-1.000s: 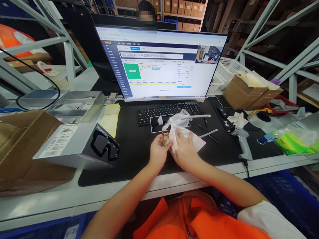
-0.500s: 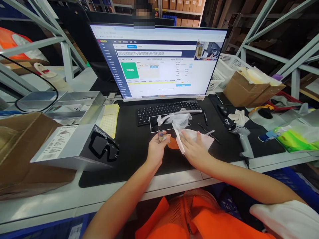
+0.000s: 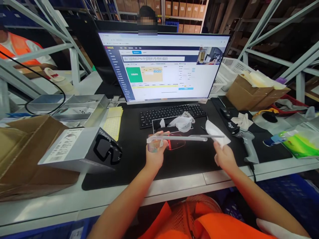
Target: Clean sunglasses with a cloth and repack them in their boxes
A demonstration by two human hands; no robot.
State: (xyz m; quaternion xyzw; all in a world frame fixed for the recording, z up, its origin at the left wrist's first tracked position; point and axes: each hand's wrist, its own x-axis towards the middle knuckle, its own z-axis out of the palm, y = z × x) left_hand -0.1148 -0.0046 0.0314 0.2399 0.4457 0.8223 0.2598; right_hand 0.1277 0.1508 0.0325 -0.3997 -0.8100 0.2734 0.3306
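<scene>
My left hand (image 3: 155, 154) is closed on a pair of sunglasses (image 3: 171, 141) with a reddish lens and pale arms, held level above the black desk mat (image 3: 139, 156). One long pale arm of the glasses stretches right toward my right hand (image 3: 223, 156). That hand pinches a white wiping cloth (image 3: 216, 133) near the arm's tip. A crumpled clear plastic bag (image 3: 182, 122) lies just behind, in front of the keyboard (image 3: 171, 112).
A monitor (image 3: 164, 66) stands behind the keyboard. A grey glasses box (image 3: 82, 149) and cardboard box (image 3: 27, 152) sit left. A barcode scanner (image 3: 240, 134), a cardboard box (image 3: 254, 91) and green tissue pack (image 3: 299, 144) lie right. Another person sits behind the monitor.
The glasses turned level with one arm unfolded to the right. My right hand drew away rightward with the cloth, off the lens and out to the arm's end.
</scene>
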